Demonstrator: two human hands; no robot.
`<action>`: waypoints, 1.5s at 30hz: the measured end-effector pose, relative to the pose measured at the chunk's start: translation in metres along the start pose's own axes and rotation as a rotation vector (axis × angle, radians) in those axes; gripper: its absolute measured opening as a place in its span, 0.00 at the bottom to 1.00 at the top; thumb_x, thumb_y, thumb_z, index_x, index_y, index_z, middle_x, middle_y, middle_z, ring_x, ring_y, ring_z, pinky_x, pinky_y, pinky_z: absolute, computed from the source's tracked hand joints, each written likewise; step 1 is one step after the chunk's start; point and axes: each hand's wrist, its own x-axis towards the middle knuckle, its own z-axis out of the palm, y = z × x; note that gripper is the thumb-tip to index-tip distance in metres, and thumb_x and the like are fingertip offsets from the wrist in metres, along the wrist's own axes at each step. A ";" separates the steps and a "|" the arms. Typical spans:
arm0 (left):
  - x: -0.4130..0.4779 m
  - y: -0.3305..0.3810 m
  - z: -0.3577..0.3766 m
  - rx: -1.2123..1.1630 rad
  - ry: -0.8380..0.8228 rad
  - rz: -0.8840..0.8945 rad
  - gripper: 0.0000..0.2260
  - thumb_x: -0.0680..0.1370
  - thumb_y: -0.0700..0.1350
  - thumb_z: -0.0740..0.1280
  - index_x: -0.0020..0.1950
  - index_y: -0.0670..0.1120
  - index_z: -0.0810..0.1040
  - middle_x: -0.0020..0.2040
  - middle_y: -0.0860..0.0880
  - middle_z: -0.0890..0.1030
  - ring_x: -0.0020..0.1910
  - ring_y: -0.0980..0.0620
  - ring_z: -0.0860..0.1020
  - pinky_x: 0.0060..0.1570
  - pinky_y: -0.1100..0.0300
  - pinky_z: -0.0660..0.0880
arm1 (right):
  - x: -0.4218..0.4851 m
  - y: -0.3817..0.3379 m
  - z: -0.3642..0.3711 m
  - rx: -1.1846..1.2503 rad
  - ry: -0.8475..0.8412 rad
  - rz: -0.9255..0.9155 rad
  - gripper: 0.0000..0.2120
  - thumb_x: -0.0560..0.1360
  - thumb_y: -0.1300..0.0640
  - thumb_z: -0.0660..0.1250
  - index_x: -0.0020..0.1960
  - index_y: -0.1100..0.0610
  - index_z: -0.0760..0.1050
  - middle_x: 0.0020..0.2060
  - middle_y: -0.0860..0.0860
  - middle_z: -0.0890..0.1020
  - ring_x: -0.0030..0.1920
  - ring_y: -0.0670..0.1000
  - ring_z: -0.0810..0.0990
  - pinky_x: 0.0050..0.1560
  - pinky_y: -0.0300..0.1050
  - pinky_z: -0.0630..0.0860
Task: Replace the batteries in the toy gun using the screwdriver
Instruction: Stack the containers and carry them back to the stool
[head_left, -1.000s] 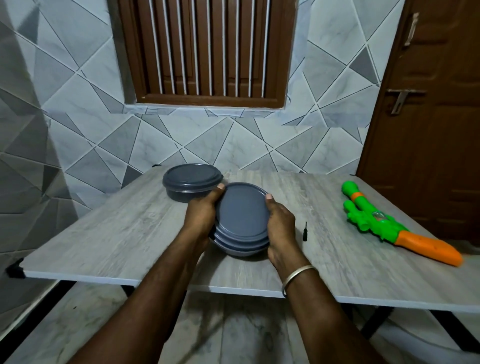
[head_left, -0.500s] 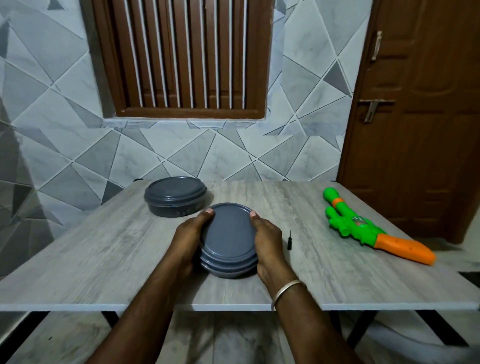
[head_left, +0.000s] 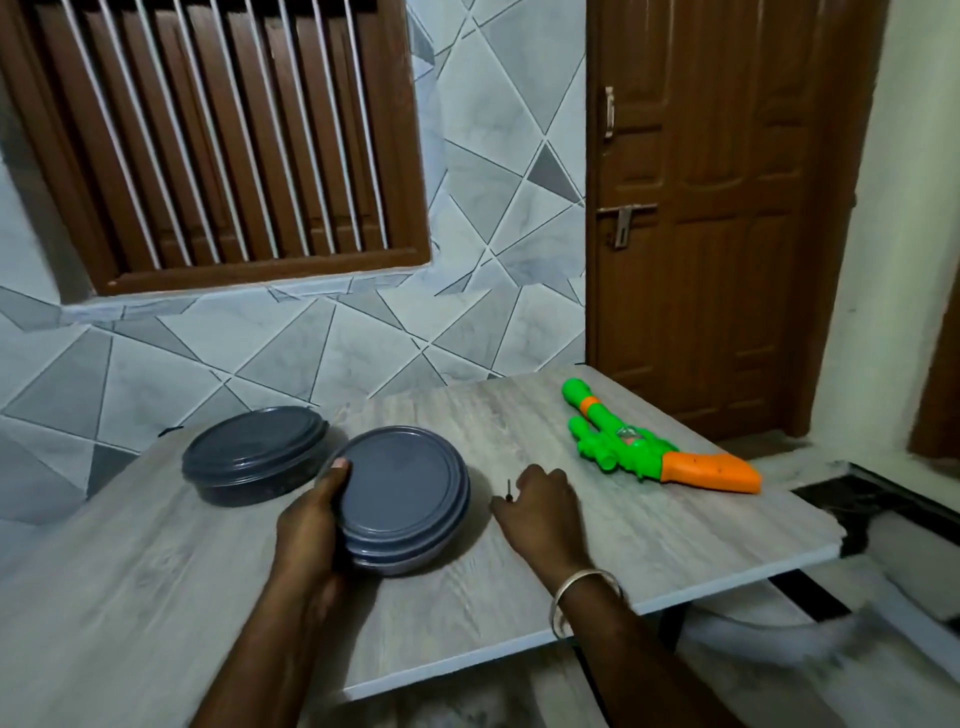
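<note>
Single wide-angle view from the person's head, facing forward and down across the table (head_left: 649, 540) toward the tiled wall (head_left: 483, 260), window (head_left: 208, 140) and door (head_left: 727, 208). The left hand (head_left: 311, 519) and right hand (head_left: 540, 509) sit close, low in centre frame.

A green plastic toy gun (head_left: 623, 447) with an orange butt lies flat right of centre, barrel toward the upper left. A tiny dark screwdriver (head_left: 509, 490) lies at mid-frame.
</note>
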 end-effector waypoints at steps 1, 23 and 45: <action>0.002 -0.003 0.002 -0.003 0.007 -0.002 0.14 0.78 0.48 0.71 0.57 0.39 0.81 0.50 0.39 0.86 0.48 0.39 0.85 0.44 0.50 0.81 | 0.000 0.001 0.002 -0.042 0.013 -0.027 0.19 0.72 0.47 0.69 0.56 0.59 0.77 0.54 0.60 0.77 0.58 0.62 0.76 0.54 0.47 0.72; 0.013 -0.015 0.008 -0.059 0.015 0.030 0.16 0.78 0.49 0.71 0.59 0.40 0.81 0.51 0.39 0.86 0.50 0.38 0.85 0.48 0.46 0.82 | -0.007 -0.026 -0.014 1.238 -0.209 0.223 0.15 0.79 0.73 0.52 0.56 0.71 0.76 0.43 0.65 0.81 0.35 0.55 0.82 0.31 0.39 0.80; 0.022 -0.005 -0.007 -0.070 -0.001 0.131 0.14 0.79 0.47 0.70 0.61 0.41 0.81 0.53 0.41 0.86 0.54 0.40 0.84 0.61 0.41 0.79 | -0.020 -0.047 -0.007 1.211 -0.328 0.174 0.17 0.79 0.72 0.57 0.61 0.59 0.77 0.49 0.60 0.85 0.46 0.57 0.85 0.41 0.46 0.82</action>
